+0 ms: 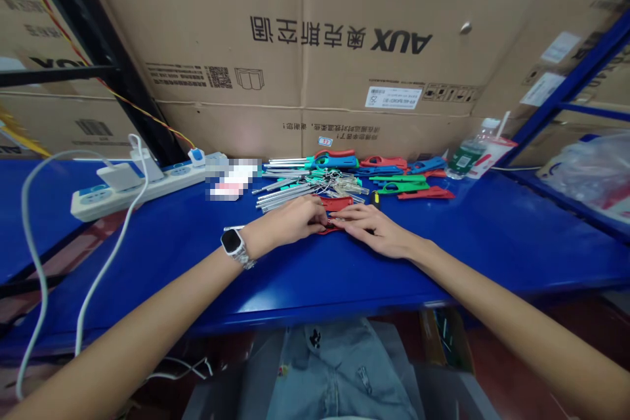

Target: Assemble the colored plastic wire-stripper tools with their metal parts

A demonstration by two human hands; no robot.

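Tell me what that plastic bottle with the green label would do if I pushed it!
The plastic bottle might tip, since it is taller than it is wide. On its side it could roll, because its body looks round. It may dent if squeezed, as its see-through walls look like thin plastic.

Blue tabletop (pixel 305 282): open lane from front edge up to left hand (pixel 298 218) and right hand (pixel 374 230). Beyond hands, low heap of metal rods (pixel 285 197) and coloured handles (pixel 401 185) blocks way; upright carton (pixel 221 26) walls rear. Power strip (pixel 172 181) bounds left, bottle (pixel 463 161) right.
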